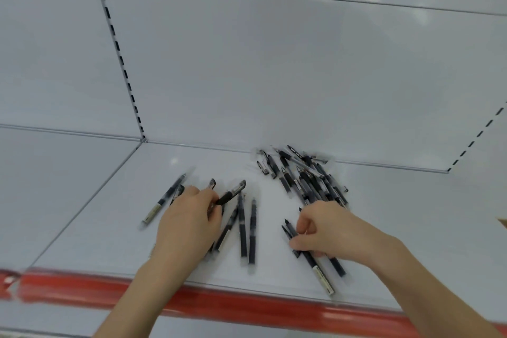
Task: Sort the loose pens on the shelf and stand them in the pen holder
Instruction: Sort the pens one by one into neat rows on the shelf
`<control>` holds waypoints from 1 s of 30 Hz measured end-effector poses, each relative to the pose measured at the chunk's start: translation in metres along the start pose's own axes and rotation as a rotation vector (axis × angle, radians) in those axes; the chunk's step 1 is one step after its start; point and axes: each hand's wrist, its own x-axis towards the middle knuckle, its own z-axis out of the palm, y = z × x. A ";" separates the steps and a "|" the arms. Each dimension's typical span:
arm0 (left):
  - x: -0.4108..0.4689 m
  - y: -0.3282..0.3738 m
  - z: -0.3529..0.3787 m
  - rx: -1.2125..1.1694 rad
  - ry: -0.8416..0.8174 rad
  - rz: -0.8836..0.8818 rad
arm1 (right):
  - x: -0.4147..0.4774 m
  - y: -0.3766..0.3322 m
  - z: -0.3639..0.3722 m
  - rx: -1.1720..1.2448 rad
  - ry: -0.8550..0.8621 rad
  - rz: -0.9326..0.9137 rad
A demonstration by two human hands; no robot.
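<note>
Red edging (247, 307) fronts the shelf (109, 214), just below both wrists. Beyond the right hand (326, 228), reaching its knuckles, lies the heap of pens (304, 178). Their long axes mostly run away from the person, and that hand is clearly the nearer. Between the hands lie three loose pens (242, 228), roughly parallel and also pointing away. The left hand (189, 217) curls round a black pen (231, 192) whose end juts up and right past its fingers. A labelled pen (164, 197) lies just left of that hand. The right hand pinches a bundle of pens (315, 266) that trails toward the shelf front. No pen holder shows, so sorting looks like the step in hand.
</note>
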 end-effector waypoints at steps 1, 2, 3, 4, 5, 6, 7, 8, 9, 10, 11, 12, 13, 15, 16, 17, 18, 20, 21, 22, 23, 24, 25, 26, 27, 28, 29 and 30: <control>0.000 -0.002 0.000 0.004 -0.002 0.000 | -0.001 -0.001 0.001 -0.026 0.022 0.000; 0.001 -0.003 0.001 0.012 -0.006 0.000 | -0.001 -0.001 0.003 -0.049 0.039 -0.002; 0.001 -0.004 0.001 0.023 -0.009 0.006 | -0.001 -0.002 0.005 -0.061 0.046 -0.008; 0.001 -0.004 0.001 0.039 -0.009 0.013 | -0.001 -0.002 0.007 -0.062 0.043 -0.012; 0.001 -0.003 0.001 0.052 -0.003 0.025 | -0.001 -0.002 0.009 -0.054 0.037 -0.015; 0.000 -0.003 0.001 0.054 0.012 0.052 | -0.001 -0.001 0.010 -0.041 0.032 -0.015; 0.000 -0.002 0.002 0.032 0.028 0.097 | 0.000 -0.001 0.011 -0.025 0.035 -0.015; 0.000 -0.002 0.004 -0.002 0.038 0.154 | 0.000 0.001 0.011 -0.008 0.047 -0.012; 0.000 0.000 0.006 -0.037 0.038 0.215 | 0.000 0.002 0.010 0.012 0.060 -0.010; -0.001 0.004 0.007 -0.074 0.025 0.270 | 0.000 0.004 0.009 0.036 0.070 -0.008; -0.001 0.007 0.008 -0.118 -0.013 0.323 | 0.000 0.005 0.008 0.060 0.081 -0.013; -0.001 0.011 0.009 -0.154 -0.063 0.377 | -0.001 0.007 0.006 0.089 0.100 -0.015; -0.001 0.016 0.010 -0.173 -0.123 0.423 | -0.003 0.009 0.003 0.127 0.130 -0.015; -0.002 0.025 0.013 -0.171 -0.240 0.494 | -0.005 0.014 -0.003 0.217 0.206 -0.007; -0.002 0.029 0.017 -0.168 -0.288 0.522 | -0.007 0.017 -0.006 0.259 0.241 -0.005; -0.002 0.032 0.020 -0.163 -0.320 0.545 | -0.008 0.021 -0.010 0.301 0.275 -0.002; -0.001 0.035 0.023 -0.143 -0.353 0.561 | -0.009 0.025 -0.013 0.343 0.306 0.008; 0.001 0.041 0.027 -0.106 -0.409 0.590 | -0.013 0.032 -0.018 0.412 0.356 0.038; 0.003 0.043 0.029 -0.088 -0.437 0.605 | -0.015 0.036 -0.020 0.438 0.373 0.051; 0.004 0.046 0.031 -0.073 -0.463 0.618 | -0.017 0.039 -0.021 0.457 0.386 0.060; 0.004 0.048 0.032 -0.058 -0.482 0.633 | -0.018 0.043 -0.021 0.473 0.399 0.069; 0.004 0.051 0.033 -0.047 -0.492 0.652 | -0.020 0.046 -0.022 0.485 0.411 0.076; 0.005 0.053 0.035 -0.039 -0.498 0.666 | -0.021 0.049 -0.021 0.490 0.422 0.083; 0.005 0.054 0.036 -0.032 -0.502 0.675 | -0.022 0.052 -0.021 0.493 0.430 0.090; 0.005 0.055 0.037 -0.026 -0.505 0.678 | -0.023 0.054 -0.020 0.498 0.435 0.098; 0.006 0.056 0.038 -0.023 -0.509 0.676 | -0.024 0.056 -0.020 0.508 0.439 0.104; 0.006 0.056 0.039 -0.025 -0.514 0.672 | -0.025 0.057 -0.020 0.522 0.442 0.110; 0.007 0.057 0.040 -0.032 -0.519 0.671 | -0.025 0.059 -0.019 0.536 0.444 0.116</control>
